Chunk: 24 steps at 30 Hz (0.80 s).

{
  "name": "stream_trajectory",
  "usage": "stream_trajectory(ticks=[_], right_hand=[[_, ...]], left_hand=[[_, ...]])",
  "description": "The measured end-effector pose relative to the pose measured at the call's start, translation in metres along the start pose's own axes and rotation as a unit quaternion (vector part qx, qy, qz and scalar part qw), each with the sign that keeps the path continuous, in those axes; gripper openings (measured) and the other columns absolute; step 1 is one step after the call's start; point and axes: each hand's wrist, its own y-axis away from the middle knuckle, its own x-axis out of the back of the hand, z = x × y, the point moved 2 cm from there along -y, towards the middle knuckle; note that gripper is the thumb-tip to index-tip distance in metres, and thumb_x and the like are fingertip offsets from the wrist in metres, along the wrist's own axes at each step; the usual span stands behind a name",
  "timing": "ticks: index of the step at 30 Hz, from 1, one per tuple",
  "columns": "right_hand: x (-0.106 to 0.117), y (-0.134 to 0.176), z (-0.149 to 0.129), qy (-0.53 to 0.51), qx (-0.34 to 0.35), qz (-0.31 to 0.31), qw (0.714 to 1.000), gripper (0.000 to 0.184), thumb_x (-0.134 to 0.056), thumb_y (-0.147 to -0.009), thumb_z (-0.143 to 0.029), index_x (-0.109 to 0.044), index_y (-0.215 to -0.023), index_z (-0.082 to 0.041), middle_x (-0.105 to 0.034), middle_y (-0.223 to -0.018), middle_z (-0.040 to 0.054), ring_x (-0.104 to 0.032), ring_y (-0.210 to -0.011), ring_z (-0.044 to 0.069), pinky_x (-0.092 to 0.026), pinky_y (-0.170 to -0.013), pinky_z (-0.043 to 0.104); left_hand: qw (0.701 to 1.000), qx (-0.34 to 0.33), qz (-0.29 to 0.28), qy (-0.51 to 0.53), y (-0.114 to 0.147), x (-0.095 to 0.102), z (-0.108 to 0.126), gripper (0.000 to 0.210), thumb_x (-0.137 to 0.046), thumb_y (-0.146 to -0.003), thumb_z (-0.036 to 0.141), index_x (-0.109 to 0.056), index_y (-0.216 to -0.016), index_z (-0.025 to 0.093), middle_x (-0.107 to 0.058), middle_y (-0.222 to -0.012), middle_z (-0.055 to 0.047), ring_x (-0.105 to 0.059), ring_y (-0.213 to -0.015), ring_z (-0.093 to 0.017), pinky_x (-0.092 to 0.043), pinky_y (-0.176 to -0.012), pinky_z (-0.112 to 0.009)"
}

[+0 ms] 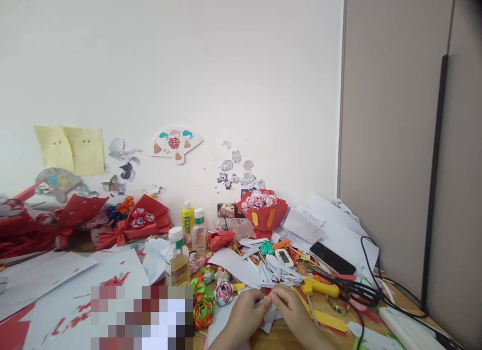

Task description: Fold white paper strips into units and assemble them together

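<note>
Working over a cluttered wooden worktop, holding a bare left hand and a bare right hand together, fingertip to fingertip, above a small piece of white paper lying between the wrists. Curled inward at both grips; impossible to tell whether merely clenched or grasping a scrap hidden behind the fingers. Seen just left of the hands: a rolled pink-and-white paper rose, near an orange-and-green folded paper ball. Lying to the right: a yellow plastic glue gun, near a tangle of black cables. Strewn beyond the fingertips: narrow white paper strips, next to a white oval digital timer. Resting farther right: a black-screened smartphone. Standing toward the back: a red-paper-wrapped bouquet of pink-and-white roses. Placed at left: a clear, white-capped bottle of amber liquid. Mounted on the white wall: a white fan-shaped plaque with a red emblem. Obscured by pixelation: part of the lower left.
</note>
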Motion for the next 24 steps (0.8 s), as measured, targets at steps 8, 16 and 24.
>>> stream_trajectory(ticks=[8, 16, 24], right_hand=[[0.0011, -0.0002, -0.0013, -0.008, 0.000, 0.001, 1.000, 0.030, -0.038, -0.082, -0.032, -0.051, -0.059, -0.017, -0.052, -0.061, 0.0006, -0.047, -0.062, 0.014, -0.035, -0.058, 0.022], [-0.0027, -0.0002, 0.0032, -0.014, -0.015, 0.005, 1.000, 0.030, -0.038, -0.082, -0.032, -0.052, -0.060, -0.017, -0.052, -0.061, 0.0008, -0.046, -0.061, 0.014, -0.035, -0.057, 0.022], [0.0007, 0.0001, 0.0038, 0.016, -0.007, 0.004, 1.000, 0.031, -0.037, -0.083, -0.033, -0.049, -0.058, -0.017, -0.050, -0.060, -0.0001, -0.045, -0.060, 0.013, -0.033, -0.056, 0.022]], left_hand=[[0.999, -0.029, 0.003, -0.014, -0.0008, 0.0028, 0.0033, 0.050, -0.034, -0.073, 0.055, -0.057, -0.058, 0.013, -0.055, -0.049, 0.001, -0.046, -0.050, -0.011, -0.031, -0.049, -0.020], [0.999, -0.023, 0.004, -0.047, -0.0016, 0.0026, 0.0009, 0.051, -0.033, -0.075, 0.054, -0.059, -0.062, 0.013, -0.058, -0.055, -0.001, -0.046, -0.054, -0.012, -0.029, -0.049, -0.020], [0.998, -0.026, 0.000, -0.052, 0.0001, 0.0019, 0.0037, 0.049, -0.031, -0.077, 0.051, -0.058, -0.061, 0.014, -0.056, -0.055, 0.000, -0.046, -0.055, -0.012, -0.028, -0.049, -0.020]])
